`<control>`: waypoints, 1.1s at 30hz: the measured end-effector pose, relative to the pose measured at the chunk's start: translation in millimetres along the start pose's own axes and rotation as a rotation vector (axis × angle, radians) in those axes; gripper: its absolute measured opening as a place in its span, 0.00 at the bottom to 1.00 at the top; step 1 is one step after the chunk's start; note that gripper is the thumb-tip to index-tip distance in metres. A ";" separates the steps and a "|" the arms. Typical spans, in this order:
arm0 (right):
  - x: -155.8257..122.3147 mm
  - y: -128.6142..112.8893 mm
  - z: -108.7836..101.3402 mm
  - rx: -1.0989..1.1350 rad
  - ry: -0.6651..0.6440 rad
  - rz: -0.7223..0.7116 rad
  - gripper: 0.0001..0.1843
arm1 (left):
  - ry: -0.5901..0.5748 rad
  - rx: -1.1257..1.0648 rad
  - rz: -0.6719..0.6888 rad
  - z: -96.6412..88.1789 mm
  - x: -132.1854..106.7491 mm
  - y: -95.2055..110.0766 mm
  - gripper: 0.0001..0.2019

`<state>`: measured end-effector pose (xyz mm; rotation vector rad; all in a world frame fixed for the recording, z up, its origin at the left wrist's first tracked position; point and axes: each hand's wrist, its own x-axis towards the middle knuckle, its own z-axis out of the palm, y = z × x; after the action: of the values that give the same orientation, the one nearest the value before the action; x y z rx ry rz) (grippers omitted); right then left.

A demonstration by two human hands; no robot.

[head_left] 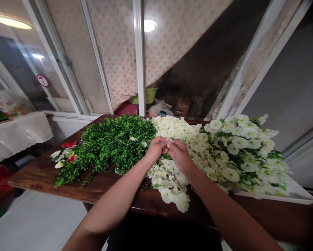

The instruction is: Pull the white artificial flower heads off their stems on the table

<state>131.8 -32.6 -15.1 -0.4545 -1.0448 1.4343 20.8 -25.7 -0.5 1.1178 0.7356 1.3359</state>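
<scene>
We take the heap of small-leaved, dark green foliage [119,139] as our landmark. Our left hand [155,149] is just to the right of it, fingers drawn in to a narrow pinch. Our right hand [181,156] is farther right of the heap, its fingers curled in to meet the left. Between our fingertips, just off the heap's right edge, we hold a small whitish piece [169,141]; our fingers cover most of it, so we cannot tell its shape.

Right of the heap and touching it, we have a dense mound of creamy white petal-like blooms [176,127]. To the heap's right and nearer us lies a loose cluster of white, green-tinged flowers [169,181]. Well to its right, bunched white flowers with green leaves [240,143] spread over a shallow white tray [300,193]. At the heap's left end, we see red and white blossoms [70,157]. Beneath it is our dark brown wooden table [101,190]; behind it hangs a cream curtain with pink dots [119,52], across the window.
</scene>
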 end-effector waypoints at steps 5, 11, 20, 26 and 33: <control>2.7 -8.1 -6.2 -0.065 -0.046 0.070 0.10 | -0.055 -0.001 -0.039 -2.4 1.7 1.2 0.22; 7.8 -10.0 -10.6 -0.029 -0.049 0.084 0.10 | -0.189 0.048 0.028 -11.6 10.9 2.6 0.19; 8.2 0.3 -10.5 -0.075 -0.023 0.004 0.10 | -0.141 0.097 0.131 -9.4 9.9 -0.4 0.18; 2.0 -4.2 -7.0 -0.117 -0.080 -0.022 0.10 | -0.232 0.054 0.071 -12.7 7.9 2.0 0.16; 1.3 -8.6 -7.1 -0.172 -0.097 -0.031 0.09 | -0.284 0.019 -0.038 -15.9 4.8 12.2 0.17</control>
<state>142.3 -30.3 -11.5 -0.4942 -1.2542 1.3557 2.4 -19.3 6.2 1.2705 0.5582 1.1105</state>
